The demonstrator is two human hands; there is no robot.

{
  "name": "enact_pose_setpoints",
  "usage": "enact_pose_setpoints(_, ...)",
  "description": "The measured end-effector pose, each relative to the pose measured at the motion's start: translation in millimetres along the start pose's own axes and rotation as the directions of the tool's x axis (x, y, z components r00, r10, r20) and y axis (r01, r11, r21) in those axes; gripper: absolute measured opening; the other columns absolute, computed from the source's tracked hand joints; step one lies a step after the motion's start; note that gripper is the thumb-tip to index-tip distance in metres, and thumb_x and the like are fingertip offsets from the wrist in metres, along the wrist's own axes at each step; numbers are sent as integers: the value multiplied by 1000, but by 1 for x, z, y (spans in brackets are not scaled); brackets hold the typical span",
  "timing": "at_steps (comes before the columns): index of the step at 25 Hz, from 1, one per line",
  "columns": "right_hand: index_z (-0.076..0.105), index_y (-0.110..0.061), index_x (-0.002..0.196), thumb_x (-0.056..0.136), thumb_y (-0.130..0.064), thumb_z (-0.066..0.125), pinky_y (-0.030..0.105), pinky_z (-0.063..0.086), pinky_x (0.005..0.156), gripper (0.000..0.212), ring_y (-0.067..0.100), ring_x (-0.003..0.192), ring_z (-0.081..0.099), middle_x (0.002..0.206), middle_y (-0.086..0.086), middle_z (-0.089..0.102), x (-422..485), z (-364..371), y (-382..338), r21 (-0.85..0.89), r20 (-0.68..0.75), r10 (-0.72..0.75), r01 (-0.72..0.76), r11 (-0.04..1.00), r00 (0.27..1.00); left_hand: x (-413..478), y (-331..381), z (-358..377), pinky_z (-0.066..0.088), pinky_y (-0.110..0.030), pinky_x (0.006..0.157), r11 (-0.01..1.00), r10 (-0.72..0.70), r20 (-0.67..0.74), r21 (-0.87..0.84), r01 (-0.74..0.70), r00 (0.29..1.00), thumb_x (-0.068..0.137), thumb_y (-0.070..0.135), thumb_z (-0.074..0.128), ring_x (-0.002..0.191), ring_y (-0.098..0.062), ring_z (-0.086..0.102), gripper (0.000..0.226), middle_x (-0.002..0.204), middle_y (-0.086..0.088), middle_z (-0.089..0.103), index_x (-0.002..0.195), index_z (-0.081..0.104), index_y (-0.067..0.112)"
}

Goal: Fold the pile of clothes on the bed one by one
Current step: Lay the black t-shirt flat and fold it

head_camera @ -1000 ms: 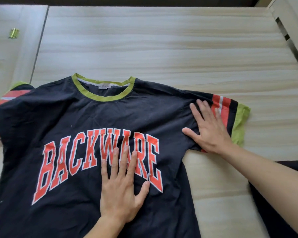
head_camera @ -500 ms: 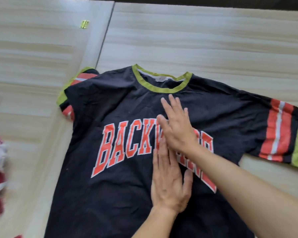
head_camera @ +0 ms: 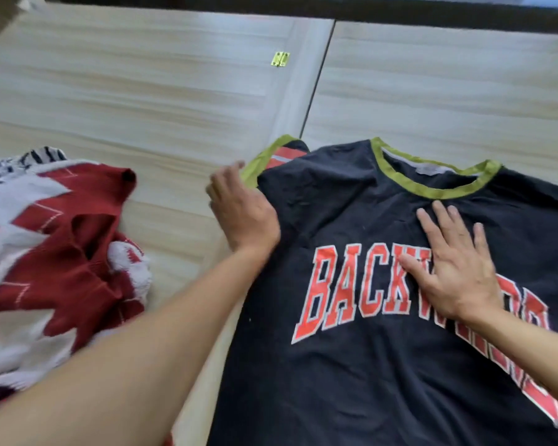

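Spread face-up on pale wood-grain bed boards [head_camera: 142, 91]: black T-shirt with green collar and red lettering [head_camera: 368, 365]. Flat on its print, fingers splayed wide: right hand [head_camera: 455, 272]. At the green sleeve cuff [head_camera: 255, 165], blurred, grip impossible to tell: left hand [head_camera: 244, 214]; crumpled red-and-white knit [head_camera: 52, 252] further left.

We note two bare hands: left hand [head_camera: 244, 214], right hand [head_camera: 455, 268]. Left forearm [head_camera: 142, 349] and right forearm [head_camera: 535, 358] are uncovered down to the frame edge.

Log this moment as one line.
item: black T-shirt, face up | left hand: at sleeve cuff, grip unclear | right hand: flat on chest | red sweater: beside, crumpled
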State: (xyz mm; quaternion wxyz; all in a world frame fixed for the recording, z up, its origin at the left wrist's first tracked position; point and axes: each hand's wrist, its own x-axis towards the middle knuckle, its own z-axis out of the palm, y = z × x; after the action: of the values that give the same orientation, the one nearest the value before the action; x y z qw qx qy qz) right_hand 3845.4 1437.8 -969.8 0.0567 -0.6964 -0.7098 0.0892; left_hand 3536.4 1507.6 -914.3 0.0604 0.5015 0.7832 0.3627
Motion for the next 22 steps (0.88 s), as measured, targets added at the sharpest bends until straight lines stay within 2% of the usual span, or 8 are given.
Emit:
enact_pose_setpoints(2,20,-27,161,90,-74,28,47,0,127,86,12,157,-2,170,-3,8,-2,-2,0,5,2,6,-6,1000,1000,50,-15,2,32,-43,106,975,-155,159,182,125,975,93,15,51,134,-37,38,49,142,-17,46,141,48,9)
enact_pose_setpoints(5,20,-27,161,90,-73,29,46,0,127,85,11,157,-3,170,-4,8,-1,-4,-1,7,18,15,-15,1000,1000,77,-12,14,37,-44,108,942,-228,470,327,72,853,93,31,63,140,-35,35,72,149,-15,40,152,29,8)
enact_pose_setpoints(8,20,-27,161,90,-73,28,46,0,127,84,10,157,-3,170,-4,8,-1,-5,-1,6,30,16,-16,1000,999,82,3,20,48,-39,82,944,-223,550,326,39,805,88,13,64,115,-37,60,37,126,-14,61,124,56,10)
enact_pose_setpoints(10,21,-26,160,90,-73,27,46,0,127,84,10,157,-2,170,-4,8,-1,-5,-2,6,33,18,-18,1000,999,87,6,12,44,-34,71,950,-178,546,312,-2,818,87,20,67,96,-35,67,10,101,-10,70,94,67,15)
enact_pose_setpoints(11,21,-26,160,90,-73,27,46,0,127,85,11,157,-2,170,-4,9,-1,-5,-1,5,34,19,-19,1000,999,91,4,5,44,-34,71,958,-147,510,288,-7,847,88,25,66,95,-35,67,9,98,-11,71,91,68,17)
enact_pose_setpoints(15,21,-26,160,90,-73,25,48,2,127,85,11,157,-2,170,-4,8,-2,-4,0,0,38,23,-23,1000,999,105,-28,-31,42,-42,88,975,-208,228,122,184,951,95,16,48,110,-40,57,19,117,-22,62,107,58,6)
enact_pose_setpoints(19,21,-25,160,90,-73,25,48,2,127,85,12,157,-1,170,-3,8,-2,-5,1,-13,35,16,-16,1000,999,99,-71,-44,43,-40,90,879,-475,223,159,449,851,94,16,46,117,-41,57,31,126,-24,62,119,58,1)
enact_pose_setpoints(22,26,-23,159,89,-71,30,49,3,126,85,16,157,5,170,0,13,-3,-8,1,-31,16,21,-20,999,1000,97,-77,-42,50,-36,82,863,-495,308,68,500,813,79,35,72,105,-31,68,41,111,-17,73,107,70,5)
